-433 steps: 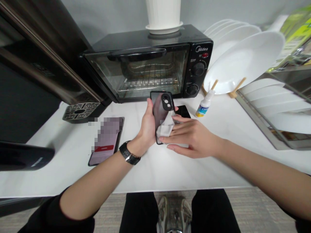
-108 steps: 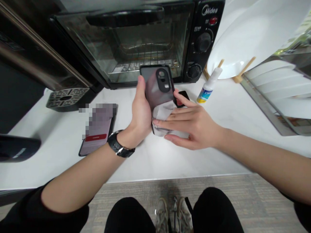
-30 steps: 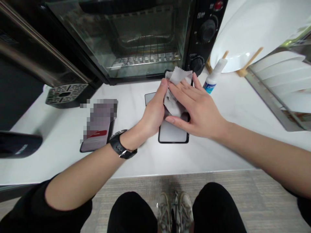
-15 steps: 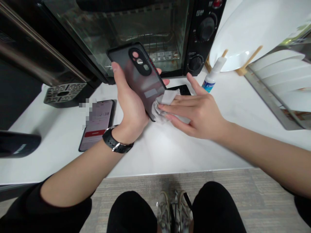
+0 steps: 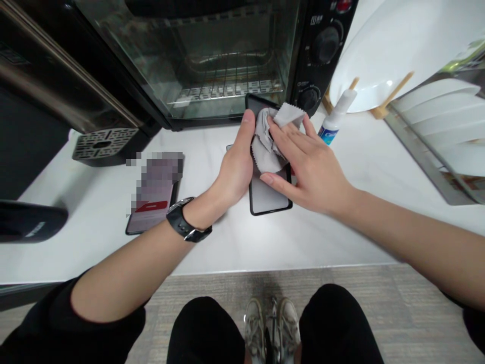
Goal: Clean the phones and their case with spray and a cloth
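**Cloth at Work on a Phone Screen in Front of the Toaster Oven**

Head view: A person stands at a white surface [image 5: 235,242] with a black phone [image 5: 270,194] held screen-up just in front of the toaster oven [image 5: 212,55]. The left hand [image 5: 235,169] is closed around the phone's left edge, thumb stretched up along its side. The right hand [image 5: 308,167] lies nearly flat, fingers extended, pressing a grey cleaning cloth [image 5: 267,141] against the upper half of the screen; it pins the cloth rather than gripping it. The lower half of the screen shows bare and pale below the fingers, and whether it is already clean cannot be told from here.

As a judgement, the wiping appears to be in mid-course: the cloth covers the top of the glass, while the bottom part lies uncovered and the phone is not yet set down.

A small spray bottle [image 5: 333,124] stands capped just right of the oven's knobs, near the cloth but apart from both hands. A second phone [image 5: 153,194] lies flat on the surface to the left of the oven's front, its display lit, well apart from the hands. White plates [image 5: 382,50] lean in a wooden rack to the right of the oven.
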Demonstrator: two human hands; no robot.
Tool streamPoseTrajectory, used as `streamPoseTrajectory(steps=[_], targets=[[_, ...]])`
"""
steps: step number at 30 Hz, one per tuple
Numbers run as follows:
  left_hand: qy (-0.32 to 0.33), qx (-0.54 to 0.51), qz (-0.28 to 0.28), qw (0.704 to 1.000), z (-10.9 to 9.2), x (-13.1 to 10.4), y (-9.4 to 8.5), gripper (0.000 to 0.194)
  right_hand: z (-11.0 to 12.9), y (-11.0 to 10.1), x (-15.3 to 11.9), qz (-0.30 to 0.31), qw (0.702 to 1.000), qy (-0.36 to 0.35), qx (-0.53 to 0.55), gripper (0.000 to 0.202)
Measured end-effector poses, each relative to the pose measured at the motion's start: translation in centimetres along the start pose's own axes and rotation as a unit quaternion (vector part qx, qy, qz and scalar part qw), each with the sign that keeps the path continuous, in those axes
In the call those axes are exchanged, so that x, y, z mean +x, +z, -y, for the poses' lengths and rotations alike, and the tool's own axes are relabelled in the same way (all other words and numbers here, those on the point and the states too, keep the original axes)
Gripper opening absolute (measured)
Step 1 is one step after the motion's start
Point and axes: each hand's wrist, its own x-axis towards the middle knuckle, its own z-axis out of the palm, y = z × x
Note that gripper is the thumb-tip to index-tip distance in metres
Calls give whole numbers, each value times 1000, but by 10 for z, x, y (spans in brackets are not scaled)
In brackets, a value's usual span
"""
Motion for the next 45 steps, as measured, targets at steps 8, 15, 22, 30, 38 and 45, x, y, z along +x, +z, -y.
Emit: streamPoseTrajectory(steps=[8, 15, 22, 30, 38, 45], targets=[[-22, -1, 24, 999, -3, -8, 12, 40, 0, -5, 1, 7, 999, -23, 28, 81], [9, -58, 16, 998, -12, -2, 5, 45, 6, -9, 1, -5, 980, -167, 109, 51], [106, -61, -37, 992, -27, -2, 0, 58, 8, -11, 0, 3, 995, -88, 52, 38], [-11, -96, 37, 995, -8, -3, 14, 50, 3, -3, 1, 17, 1000, 1, -9, 83], [-50, -93, 24, 994, -4, -7, 15, 44, 2, -8, 2, -10, 998, -26, 53, 72], [55, -56, -10, 997, -19, -5, 3, 61, 14, -13, -1, 24, 981, -165, 101, 39]])
